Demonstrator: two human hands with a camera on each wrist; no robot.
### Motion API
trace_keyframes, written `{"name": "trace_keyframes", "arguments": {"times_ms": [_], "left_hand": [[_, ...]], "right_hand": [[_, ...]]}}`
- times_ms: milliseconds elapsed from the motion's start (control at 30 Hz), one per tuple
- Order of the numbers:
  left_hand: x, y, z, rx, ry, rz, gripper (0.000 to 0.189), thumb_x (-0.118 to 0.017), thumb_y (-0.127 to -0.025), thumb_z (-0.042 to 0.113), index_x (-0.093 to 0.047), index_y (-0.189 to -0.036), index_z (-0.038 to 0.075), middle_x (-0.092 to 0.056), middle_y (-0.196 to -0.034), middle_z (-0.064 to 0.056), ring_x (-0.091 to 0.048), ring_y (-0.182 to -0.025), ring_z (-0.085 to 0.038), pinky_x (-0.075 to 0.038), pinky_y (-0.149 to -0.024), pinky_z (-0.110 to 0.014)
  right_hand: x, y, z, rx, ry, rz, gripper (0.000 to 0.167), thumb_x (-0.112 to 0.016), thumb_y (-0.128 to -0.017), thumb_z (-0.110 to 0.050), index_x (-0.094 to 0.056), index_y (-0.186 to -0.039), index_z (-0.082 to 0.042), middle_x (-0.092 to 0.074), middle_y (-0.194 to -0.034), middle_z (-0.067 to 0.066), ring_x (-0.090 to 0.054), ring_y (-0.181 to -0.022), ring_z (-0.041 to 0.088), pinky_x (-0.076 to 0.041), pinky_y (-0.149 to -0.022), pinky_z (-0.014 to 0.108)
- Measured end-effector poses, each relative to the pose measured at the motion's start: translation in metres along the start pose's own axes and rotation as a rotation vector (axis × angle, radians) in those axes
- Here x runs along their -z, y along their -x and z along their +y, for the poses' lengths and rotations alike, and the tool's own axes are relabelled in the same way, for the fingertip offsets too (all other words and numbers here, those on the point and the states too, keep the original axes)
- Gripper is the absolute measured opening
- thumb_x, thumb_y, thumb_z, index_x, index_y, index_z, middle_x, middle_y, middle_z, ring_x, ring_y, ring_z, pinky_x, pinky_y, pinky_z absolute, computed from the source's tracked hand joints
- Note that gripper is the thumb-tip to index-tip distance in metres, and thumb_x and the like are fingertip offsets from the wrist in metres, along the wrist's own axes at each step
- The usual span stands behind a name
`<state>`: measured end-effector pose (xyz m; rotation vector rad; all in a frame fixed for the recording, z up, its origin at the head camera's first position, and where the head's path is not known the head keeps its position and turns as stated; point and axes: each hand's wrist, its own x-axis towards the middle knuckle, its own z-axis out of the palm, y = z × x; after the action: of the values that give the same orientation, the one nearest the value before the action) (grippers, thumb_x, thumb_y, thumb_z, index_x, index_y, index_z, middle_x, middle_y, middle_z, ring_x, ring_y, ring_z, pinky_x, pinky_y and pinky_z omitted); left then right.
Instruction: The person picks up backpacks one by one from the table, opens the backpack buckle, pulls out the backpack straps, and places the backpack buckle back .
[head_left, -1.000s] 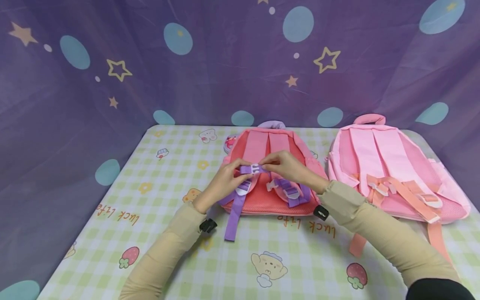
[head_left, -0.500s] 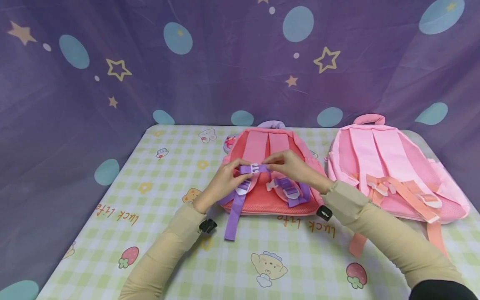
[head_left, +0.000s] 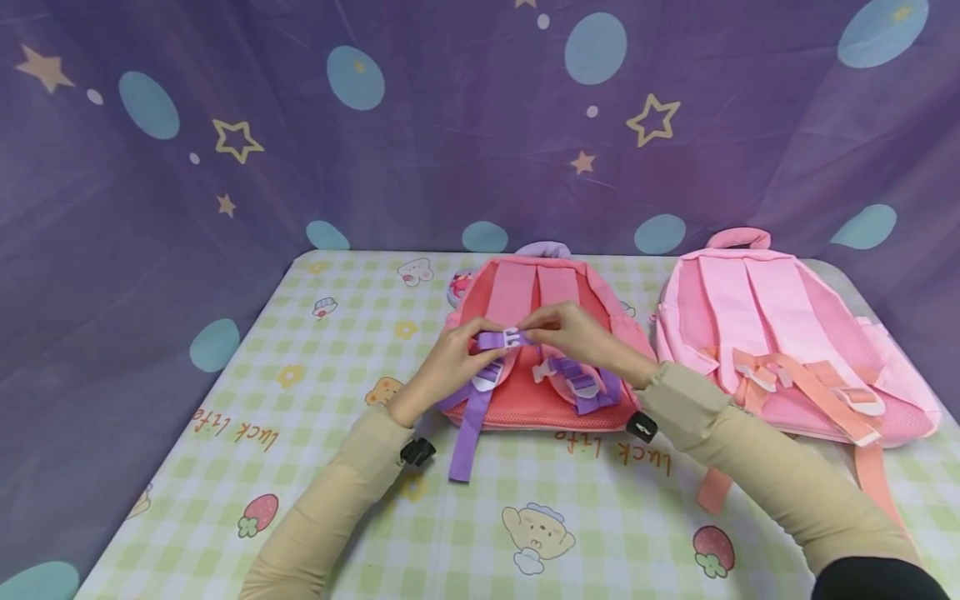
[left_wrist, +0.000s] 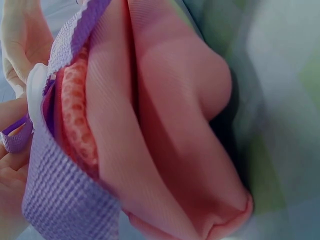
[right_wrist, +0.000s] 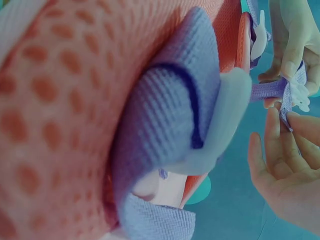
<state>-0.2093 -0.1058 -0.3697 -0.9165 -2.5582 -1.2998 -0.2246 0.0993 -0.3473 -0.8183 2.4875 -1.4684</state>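
A coral backpack [head_left: 525, 407] lies on the table with its shoulder straps up. Above it, a white plastic buckle [head_left: 512, 337] on a purple webbing strap [head_left: 490, 340] is held between both hands. My left hand [head_left: 447, 360] pinches the strap left of the buckle, and my right hand [head_left: 576, 333] pinches the webbing on the other side. The right wrist view shows the buckle [right_wrist: 299, 94] with the fingertips of both hands close around it. Whether its halves are fully locked I cannot tell. A second white buckle piece [head_left: 542, 372] rests on the backpack's right strap.
To the right lies a pink backpack [head_left: 757, 317] with orange webbing [head_left: 825, 400]. A loose purple strap end [head_left: 467, 450] hangs onto the checked tablecloth [head_left: 360, 533]. Behind the table hangs a purple curtain [head_left: 465, 125] with stars and ovals.
My right hand shifts slightly right, then back left along the webbing. The buckle moves only a touch to the right. My left hand stays almost still, and both backpacks remain in place.
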Motion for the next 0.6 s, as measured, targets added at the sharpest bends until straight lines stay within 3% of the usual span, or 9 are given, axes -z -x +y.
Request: {"name": "trace_keyframes", "arguments": {"times_ms": [300,600], "left_hand": [[0.0003,0.0004,0.0002,-0.019,-0.012,0.003,0.02,-0.066,-0.079,0.01,-0.059,-0.097,0.004,-0.065,-0.096,-0.009,-0.058,-0.081,-0.013,-0.048,-0.069,-0.024],[0.0005,0.0011,-0.0007,-0.035,-0.033,0.021,0.02,-0.066,-0.079,0.011,-0.06,-0.096,0.004,-0.065,-0.097,-0.008,-0.058,-0.082,-0.012,-0.047,-0.069,-0.024]], "right_hand": [[-0.0022,-0.0006,-0.0021,-0.038,-0.016,-0.02,0.019,-0.058,-0.084,-0.003,-0.064,-0.101,0.003,-0.065,-0.095,0.014,-0.061,-0.08,0.023,-0.05,-0.072,0.036],[-0.001,0.0006,0.0002,0.003,-0.036,0.007,0.018,-0.059,-0.082,0.0,-0.064,-0.098,0.006,-0.066,-0.092,0.017,-0.062,-0.085,0.022,-0.05,-0.073,0.029]]}}
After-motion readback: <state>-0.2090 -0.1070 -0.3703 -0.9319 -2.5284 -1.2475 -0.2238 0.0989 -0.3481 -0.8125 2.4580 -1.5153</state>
